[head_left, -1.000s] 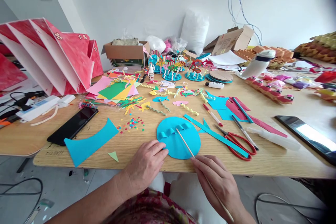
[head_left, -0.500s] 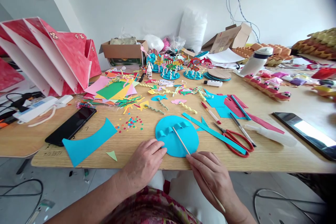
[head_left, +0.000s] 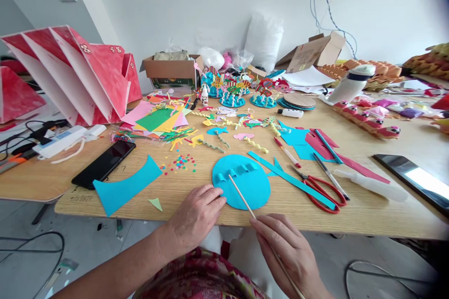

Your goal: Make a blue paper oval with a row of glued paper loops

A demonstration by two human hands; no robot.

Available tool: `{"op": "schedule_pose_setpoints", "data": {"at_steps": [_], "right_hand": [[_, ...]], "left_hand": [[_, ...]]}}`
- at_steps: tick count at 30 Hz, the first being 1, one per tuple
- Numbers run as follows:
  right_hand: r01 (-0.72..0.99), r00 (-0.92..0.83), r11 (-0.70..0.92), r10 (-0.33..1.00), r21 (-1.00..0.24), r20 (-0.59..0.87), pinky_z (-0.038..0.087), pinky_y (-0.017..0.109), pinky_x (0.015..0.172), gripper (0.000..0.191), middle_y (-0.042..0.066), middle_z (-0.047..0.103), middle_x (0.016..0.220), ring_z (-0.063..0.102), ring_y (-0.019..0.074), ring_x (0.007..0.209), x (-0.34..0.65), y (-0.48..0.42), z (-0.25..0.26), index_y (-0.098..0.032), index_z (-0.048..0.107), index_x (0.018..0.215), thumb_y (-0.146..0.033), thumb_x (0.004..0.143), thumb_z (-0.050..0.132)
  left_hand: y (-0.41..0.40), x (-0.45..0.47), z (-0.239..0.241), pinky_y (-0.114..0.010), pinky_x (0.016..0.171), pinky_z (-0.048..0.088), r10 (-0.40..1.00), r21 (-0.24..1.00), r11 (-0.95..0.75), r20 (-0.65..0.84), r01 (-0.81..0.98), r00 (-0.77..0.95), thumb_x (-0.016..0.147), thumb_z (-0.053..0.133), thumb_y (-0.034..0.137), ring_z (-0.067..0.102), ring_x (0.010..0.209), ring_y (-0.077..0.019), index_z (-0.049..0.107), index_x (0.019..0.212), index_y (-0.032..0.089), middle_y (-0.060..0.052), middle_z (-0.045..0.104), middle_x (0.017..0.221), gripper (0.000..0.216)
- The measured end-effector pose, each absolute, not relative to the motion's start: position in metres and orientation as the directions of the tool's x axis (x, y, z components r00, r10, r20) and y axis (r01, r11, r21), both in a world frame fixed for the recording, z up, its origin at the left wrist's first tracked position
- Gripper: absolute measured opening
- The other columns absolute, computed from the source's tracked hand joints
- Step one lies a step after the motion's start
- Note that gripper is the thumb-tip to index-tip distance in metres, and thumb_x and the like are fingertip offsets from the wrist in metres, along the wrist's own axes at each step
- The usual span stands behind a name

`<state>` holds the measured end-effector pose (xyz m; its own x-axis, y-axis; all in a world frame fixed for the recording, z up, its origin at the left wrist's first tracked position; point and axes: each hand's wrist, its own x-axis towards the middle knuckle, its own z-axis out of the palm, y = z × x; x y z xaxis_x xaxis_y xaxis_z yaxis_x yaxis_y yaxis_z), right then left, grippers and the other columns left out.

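A round blue disc (head_left: pixel 245 196) lies near the table's front edge. Across its upper half runs a blue paper strip bent into small raised loops (head_left: pixel 242 169). At the disc's lower left edge, my left hand (head_left: pixel 199 210) keeps hold with its fingertips; its thumb is partly hidden. My right hand (head_left: pixel 286 247) pinches a thin wooden stick (head_left: pixel 242 196) in front of the disc. The stick slants up to the left, its tip just below the loops. Whether the tip touches the disc, I cannot tell. A flat blue strip (head_left: pixel 291 180) lies right of the disc, overlapping red-handled scissors (head_left: pixel 324 194).
A curved blue offcut (head_left: pixel 129 189), a black phone (head_left: pixel 105 163) and paper dots (head_left: pixel 180 163) lie to the left. Pens (head_left: pixel 331 175), a translucent bottle (head_left: pixel 373 186) and a tablet (head_left: pixel 414 180) are on the right. Behind are coloured paper (head_left: pixel 157 120) and decorated blue discs (head_left: pixel 233 102).
The stick's tip has shifted slightly left and toward me, away from the loops. My left hand stays at the disc's edge. The camera view has turned a little left.
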<state>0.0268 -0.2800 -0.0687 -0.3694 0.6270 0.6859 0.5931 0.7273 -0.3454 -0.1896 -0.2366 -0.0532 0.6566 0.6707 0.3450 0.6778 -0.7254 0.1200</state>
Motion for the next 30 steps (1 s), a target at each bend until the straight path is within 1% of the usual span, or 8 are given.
{"op": "schedule_pose_setpoints", "data": {"at_steps": [5,10,15,20,25,30], "right_hand": [[0.574,-0.420,0.747,0.621,-0.336,0.662,0.052,0.033,0.068,0.031,0.010,0.065,0.090,0.059,0.0184,0.080,0.021,-0.273,-0.078,-0.015,0.059,0.108,-0.004,0.081,0.048],[0.583,-0.444,0.738,0.639,-0.340,0.627,0.052,0.034,0.068,0.033,0.009,0.065,0.092,0.059,0.0188,0.082,0.022,-0.271,-0.080,-0.016,0.058,0.110,-0.004,0.081,0.048],[0.575,-0.448,0.744,0.635,-0.341,0.629,0.051,0.033,0.069,0.032,0.010,0.065,0.092,0.058,0.0186,0.083,0.022,-0.272,-0.077,-0.015,0.058,0.110,-0.004,0.082,0.047],[0.580,-0.394,0.734,0.631,-0.352,0.668,0.050,0.033,0.068,0.030,0.010,0.064,0.091,0.058,0.0186,0.082,0.021,-0.271,-0.074,-0.014,0.059,0.107,-0.003,0.081,0.047],[0.582,-0.427,0.742,0.627,-0.332,0.652,0.049,0.035,0.066,0.028,0.011,0.064,0.088,0.056,0.0193,0.078,0.018,-0.267,-0.077,-0.013,0.060,0.104,-0.003,0.080,0.048],[0.585,-0.431,0.745,0.621,-0.321,0.655,0.048,0.034,0.065,0.028,0.009,0.065,0.085,0.055,0.0181,0.076,0.016,-0.266,-0.077,-0.013,0.059,0.103,-0.002,0.080,0.049]], "left_hand": [[-0.238,-0.190,-0.054,-0.037,0.089,0.046,0.680,0.131,-0.721,0.326,0.681,0.657,0.087,0.042,0.011,0.052,0.102,-0.0196,0.057,0.101,0.016,-0.006,0.060,0.108,0.021],[-0.237,-0.191,-0.059,-0.038,0.088,0.045,0.682,0.134,-0.721,0.312,0.680,0.661,0.087,0.042,0.011,0.052,0.102,-0.0200,0.056,0.101,0.016,-0.006,0.059,0.109,0.021],[-0.236,-0.191,-0.060,-0.038,0.088,0.045,0.685,0.141,-0.720,0.305,0.680,0.661,0.087,0.042,0.011,0.051,0.102,-0.0200,0.056,0.102,0.016,-0.005,0.059,0.109,0.021],[-0.236,-0.189,-0.056,-0.037,0.087,0.046,0.684,0.157,-0.720,0.331,0.677,0.651,0.087,0.042,0.012,0.052,0.100,-0.0197,0.056,0.101,0.016,-0.005,0.059,0.107,0.020],[-0.237,-0.189,-0.056,-0.036,0.085,0.046,0.686,0.149,-0.715,0.341,0.683,0.643,0.087,0.042,0.012,0.052,0.099,-0.0191,0.057,0.099,0.016,-0.005,0.059,0.106,0.020],[-0.237,-0.189,-0.057,-0.036,0.086,0.046,0.684,0.126,-0.714,0.333,0.688,0.649,0.087,0.042,0.013,0.052,0.099,-0.0183,0.057,0.098,0.017,-0.006,0.059,0.105,0.019]]}}
